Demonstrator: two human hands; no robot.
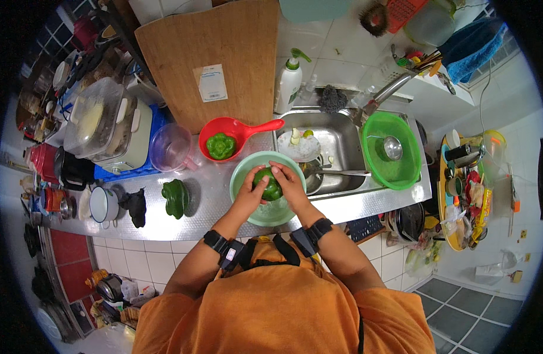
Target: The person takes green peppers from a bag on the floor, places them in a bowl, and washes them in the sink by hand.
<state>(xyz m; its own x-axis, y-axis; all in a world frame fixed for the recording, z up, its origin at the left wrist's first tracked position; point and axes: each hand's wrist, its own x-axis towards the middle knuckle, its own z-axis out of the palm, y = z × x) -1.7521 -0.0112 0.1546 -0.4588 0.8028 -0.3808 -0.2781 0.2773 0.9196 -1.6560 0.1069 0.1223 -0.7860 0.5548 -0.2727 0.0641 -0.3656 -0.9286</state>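
Between both hands I hold a green bell pepper (pixel 270 182) over a pale green basin (pixel 268 217). My left hand (pixel 252 188) grips its left side, and my right hand (pixel 290 183) closes on its right side. Water seems to lie in the basin below. Behind the basin and to the left, a second green bell pepper (pixel 221 146) rests in a red plastic ladle (pixel 241 125), whose handle points right. A third green bell pepper (pixel 175 198) lies on the steel counter (pixel 158 225), left of the basin.
Right of the basin is a steel sink (pixel 344 146) holding a plate (pixel 304 148) of scraps and a long-handled utensil (pixel 342 173). A green colander (pixel 391 177) with a metal ladle (pixel 392 148) sits at its right edge. A clear plastic jug (pixel 170 148) and wooden board (pixel 244 57) stand behind.
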